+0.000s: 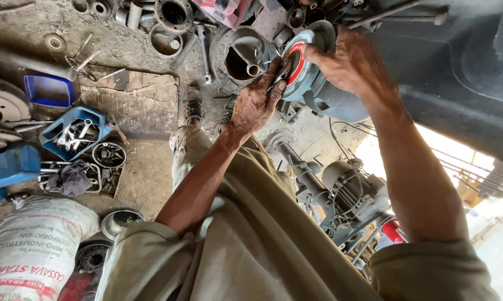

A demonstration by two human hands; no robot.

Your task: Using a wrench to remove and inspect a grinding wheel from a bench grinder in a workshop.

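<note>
Floor: oily workshop floor (145,178) fills the left half of the frame, littered with metal parts.
Sack: white printed sack (36,245) lies at lower left.
Pump body: grey-blue motor housing (332,100) sits at upper centre, held up between both hands, just right of an open grey casting (243,53).
Second machine: a greasy grey assembly (346,195) rests at lower right of centre, below the housing and apart from it.
Blue tray: blue plastic tray (73,131) at mid left holds loose small parts.
Right hand: right hand (349,61) clamps over the top of the housing, fingers curled tight on its rim, steadying it.
Left hand: left hand (257,103) comes up from below, fingers (276,83) pressed on the red disc, closed on its edge.
Red disc: round red-faced disc (296,61) sits on the housing's end, facing left.
Step in hand: looks like seating or turning the disc on the housing end.
Next move: likely calls for a firm hold from the right hand while the left works the disc squarely.
</note>
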